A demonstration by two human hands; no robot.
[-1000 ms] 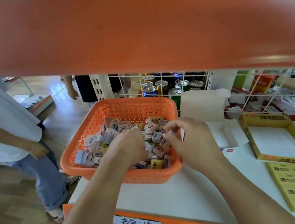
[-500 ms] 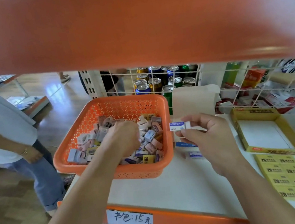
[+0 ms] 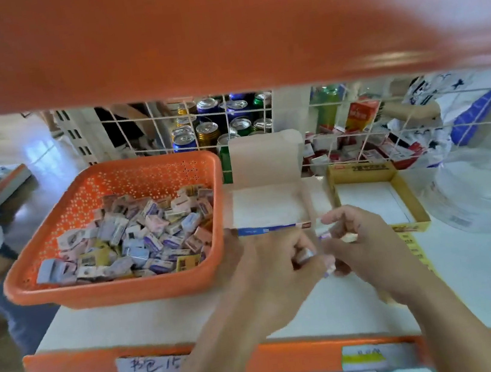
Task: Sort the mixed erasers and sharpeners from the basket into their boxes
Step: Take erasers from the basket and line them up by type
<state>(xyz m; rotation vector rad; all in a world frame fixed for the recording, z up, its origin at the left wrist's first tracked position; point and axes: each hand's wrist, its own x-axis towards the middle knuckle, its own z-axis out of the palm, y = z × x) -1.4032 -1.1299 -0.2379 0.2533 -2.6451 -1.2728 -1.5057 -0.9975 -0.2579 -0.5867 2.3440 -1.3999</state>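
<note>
Hands meeting over white shelf top (image 3: pixel 485 262), wire rack (image 3: pixel 228 115) beyond.
L hand (image 3: pixel 276 276) & R hand (image 3: pixel 369 247) pinching small pieces (image 3: pixel 323 230), blurred; orange basket (image 3: pixel 120 290) sitting left of L hand w/ pastel erasers (image 3: pixel 137 232).

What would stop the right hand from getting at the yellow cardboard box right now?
Probably nothing, so yes: the right hand hovers just in front of the yellow cardboard box, whose top is open, with no object between. It does pinch a small white item, so its fingers are occupied.
</note>
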